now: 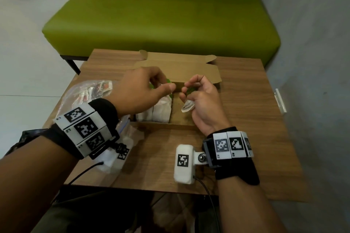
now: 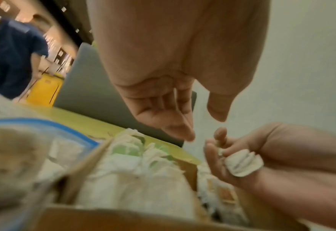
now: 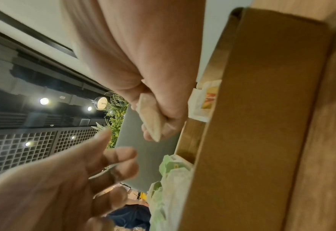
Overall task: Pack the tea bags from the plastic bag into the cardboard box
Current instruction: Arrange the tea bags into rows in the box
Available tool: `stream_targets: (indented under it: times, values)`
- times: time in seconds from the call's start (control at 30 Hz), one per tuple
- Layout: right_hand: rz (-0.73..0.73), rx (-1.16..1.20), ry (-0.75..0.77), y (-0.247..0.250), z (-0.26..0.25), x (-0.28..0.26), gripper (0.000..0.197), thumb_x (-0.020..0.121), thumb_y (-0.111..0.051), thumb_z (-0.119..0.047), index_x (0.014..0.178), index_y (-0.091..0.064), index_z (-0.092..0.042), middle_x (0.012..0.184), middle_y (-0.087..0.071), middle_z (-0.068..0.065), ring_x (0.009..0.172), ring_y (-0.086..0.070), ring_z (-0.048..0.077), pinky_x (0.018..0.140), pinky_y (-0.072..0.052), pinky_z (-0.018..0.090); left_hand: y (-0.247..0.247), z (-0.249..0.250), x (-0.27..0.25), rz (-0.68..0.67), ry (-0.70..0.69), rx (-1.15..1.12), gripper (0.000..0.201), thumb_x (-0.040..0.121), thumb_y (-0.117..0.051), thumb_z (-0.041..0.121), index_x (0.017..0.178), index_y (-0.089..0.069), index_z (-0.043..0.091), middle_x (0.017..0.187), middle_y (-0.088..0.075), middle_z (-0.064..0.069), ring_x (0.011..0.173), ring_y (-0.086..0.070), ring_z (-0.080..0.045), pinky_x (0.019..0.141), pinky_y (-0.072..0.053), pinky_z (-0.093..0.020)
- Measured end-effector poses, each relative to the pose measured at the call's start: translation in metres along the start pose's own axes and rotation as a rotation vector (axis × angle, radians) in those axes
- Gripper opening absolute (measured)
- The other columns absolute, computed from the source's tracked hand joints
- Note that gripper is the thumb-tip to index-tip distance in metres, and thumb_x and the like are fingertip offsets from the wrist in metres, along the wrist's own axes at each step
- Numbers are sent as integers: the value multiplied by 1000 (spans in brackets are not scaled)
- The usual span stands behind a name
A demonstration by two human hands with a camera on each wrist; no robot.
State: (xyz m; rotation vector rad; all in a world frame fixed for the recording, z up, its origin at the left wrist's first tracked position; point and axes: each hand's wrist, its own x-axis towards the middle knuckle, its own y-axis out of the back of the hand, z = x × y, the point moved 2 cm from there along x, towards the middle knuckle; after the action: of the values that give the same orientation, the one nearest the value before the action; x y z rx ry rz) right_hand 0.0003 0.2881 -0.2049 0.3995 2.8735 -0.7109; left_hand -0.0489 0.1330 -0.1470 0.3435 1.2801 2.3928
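Both hands were raised above the open cardboard box, which stood on the wooden table with its lid flap folded back toward the green bench. The right hand was curled around a white tea bag, the pouch pressed into the palm by the lower fingers; the right wrist view showed the same bag protruding from the closed fist. The right thumb and forefinger also pinched a green tag. The left hand hovered just beside the right, its thumb and forefinger drawn close together; the left wrist view showed its fingers nearly straight and near the right hand's fingertips, but whether anything lay between them could not be told. Inside the box, packed tea bags filled the left portion, while the right portion of the floor was bare cardboard. The plastic bag, holding further tea bags, lay on the table to the left of the box, partly under the left wrist.
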Motion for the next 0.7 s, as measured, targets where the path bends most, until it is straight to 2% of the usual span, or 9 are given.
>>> stream_targets:
  times: [0.1,0.17,0.27,0.4,0.5,0.6,0.7]
  values:
    - [-66,188,66,-3,-3,-1,42,85,-37,28,92,-51,-11,87,-62,6,90,-63,18,85,-55,32,-9,19,-2,-205,116,-328,34,88,-64,48,109,-58,23,87,-73,2,74,-70,-10,62,-57,-28]
    - [-89,273,100,-5,-5,-2,41,87,-35,28,94,-49,-11,86,-65,4,97,-65,19,91,-56,34,-16,23,-1,-299,190,-489,36,88,-68,40,115,-52,21,89,-74,-3,73,-71,-12,63,-59,-27]
    - [-101,333,126,-8,-5,-3,37,92,-34,25,95,-46,-10,90,-60,7,105,-67,21,96,-57,38,-22,23,4,-342,236,-624,39,86,-74,23,117,-49,19,87,-72,-9,70,-69,-11,63,-59,-26]
    - [-92,317,162,-9,-3,-2,35,92,-40,24,95,-48,-10,87,-62,6,109,-68,23,106,-49,52,-25,22,8,-332,266,-662,44,83,-77,15,119,-50,15,79,-70,-4,70,-69,-14,62,-56,-27]
    - [-63,342,176,-9,-5,-2,34,92,-42,23,95,-48,-10,88,-64,8,106,-69,24,104,-51,52,-22,23,9,-325,251,-653,48,82,-78,13,121,-51,13,73,-69,-1,68,-66,-14,59,-52,-25]
    - [-1,379,187,-3,-10,-2,32,93,-42,21,94,-49,-10,96,-62,15,101,-69,24,96,-56,40,-17,21,7,-316,229,-642,40,83,-76,11,118,-57,12,73,-68,1,68,-65,-14,60,-51,-25]
    - [55,399,147,5,-12,-2,31,94,-44,17,94,-52,-13,90,-64,5,98,-67,22,87,-57,37,-11,16,3,-287,215,-657,25,88,-70,10,112,-63,13,75,-67,2,71,-67,-14,64,-54,-26]
